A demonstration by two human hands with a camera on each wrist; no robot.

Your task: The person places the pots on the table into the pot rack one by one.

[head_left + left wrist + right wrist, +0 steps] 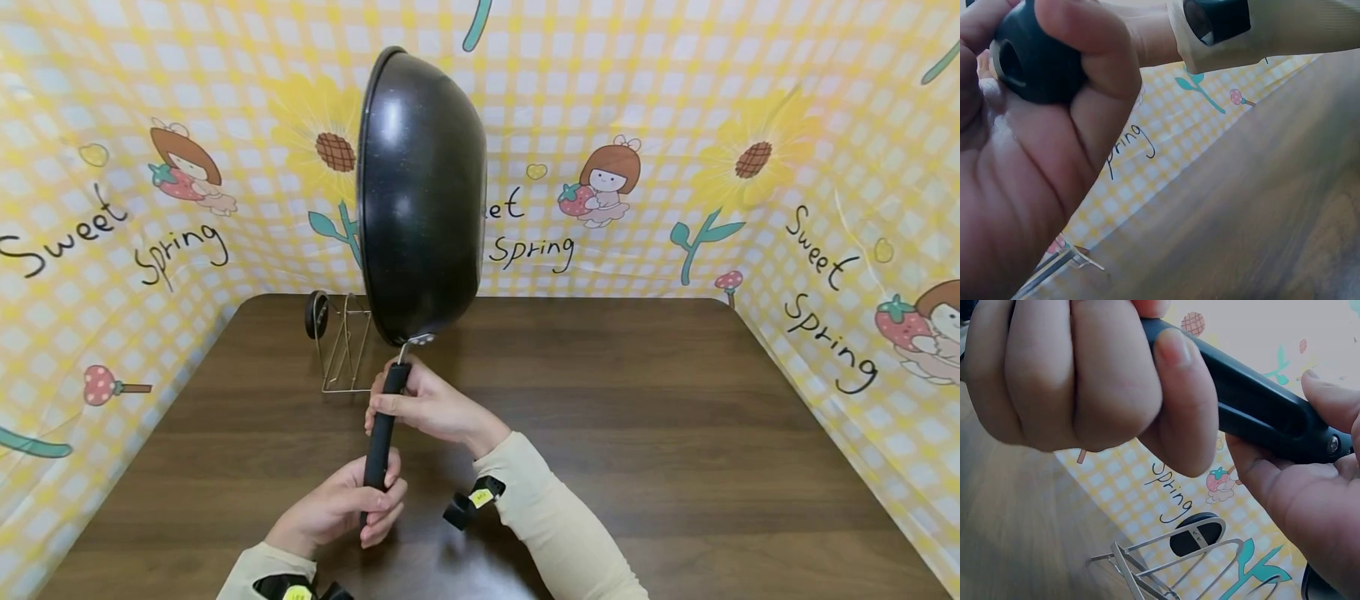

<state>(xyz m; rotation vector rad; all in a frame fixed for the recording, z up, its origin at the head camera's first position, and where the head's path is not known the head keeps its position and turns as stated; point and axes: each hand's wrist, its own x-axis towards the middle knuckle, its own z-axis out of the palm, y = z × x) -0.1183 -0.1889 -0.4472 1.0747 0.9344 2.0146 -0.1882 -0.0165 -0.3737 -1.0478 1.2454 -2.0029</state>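
Observation:
A deep black frying pan (423, 192) is held up on its side, handle downward, its outside toward me and its rim to the left. My right hand (431, 404) grips the black handle (381, 433) just below the metal joint, thumb across it. Lower down, my left hand (348, 504) holds the handle's end with curled fingers. The left wrist view shows the rounded handle end (1038, 56) inside the left hand. In the right wrist view, the handle (1254, 400) runs between both hands and a screw shows on it. The pan's inside is hidden.
A thin metal wire rack (345, 350) with a round black piece (317, 314) stands at the table's back left, partly behind the pan. The brown wooden table (637, 433) is enclosed by yellow checked cloth walls (652, 83).

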